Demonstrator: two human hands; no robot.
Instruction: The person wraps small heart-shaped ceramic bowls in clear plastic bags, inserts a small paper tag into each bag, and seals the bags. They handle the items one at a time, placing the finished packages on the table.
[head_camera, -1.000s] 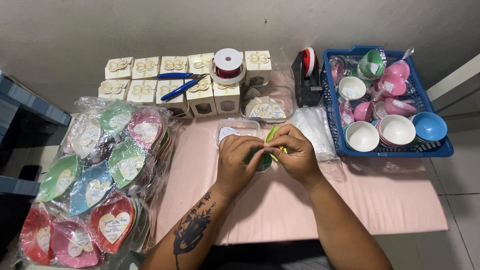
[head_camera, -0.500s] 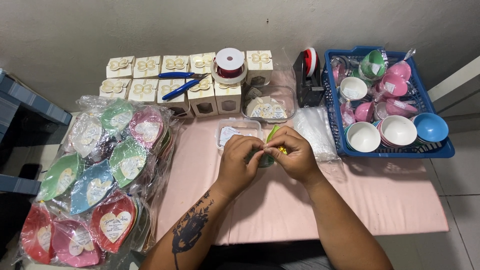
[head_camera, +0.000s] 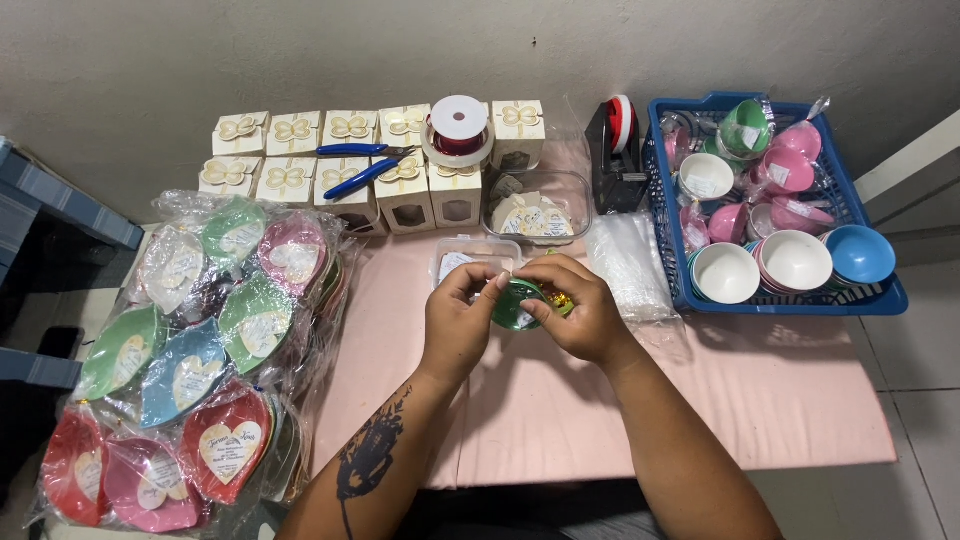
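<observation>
Fingertips of the left hand (head_camera: 458, 312) and right hand (head_camera: 578, 312) pinch a small green bowl (head_camera: 515, 305) between them, held over the pink mat (head_camera: 560, 420); its facing and long axis cannot be told. A clear lidded tub (head_camera: 462, 256) lies just behind. Open mat lies nearer the person. Wrapped leaf dishes (head_camera: 200, 350) crowd the left, a blue basket (head_camera: 885, 300) the right.

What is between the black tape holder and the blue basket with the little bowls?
Nothing; in the head view the tape holder stands right against the blue basket, no gap showing.
</observation>
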